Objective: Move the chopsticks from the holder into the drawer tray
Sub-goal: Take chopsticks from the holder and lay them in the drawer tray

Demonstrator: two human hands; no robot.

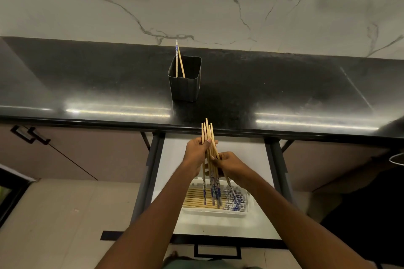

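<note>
A black square holder (185,81) stands on the dark countertop with two chopsticks (179,61) leaning inside it. Over the open drawer, my left hand (197,153) grips a bundle of several wooden chopsticks (208,132) with blue-and-white patterned ends. My right hand (231,165) also holds the bundle, lower down at its right side. The patterned ends point down toward the white drawer tray (215,212). In the tray several chopsticks (196,200) lie flat side by side.
The white-bottomed drawer (247,155) is pulled out below the black countertop (87,85), its black handle (217,251) near me. Closed cabinet doors flank it. A marble wall rises behind the counter.
</note>
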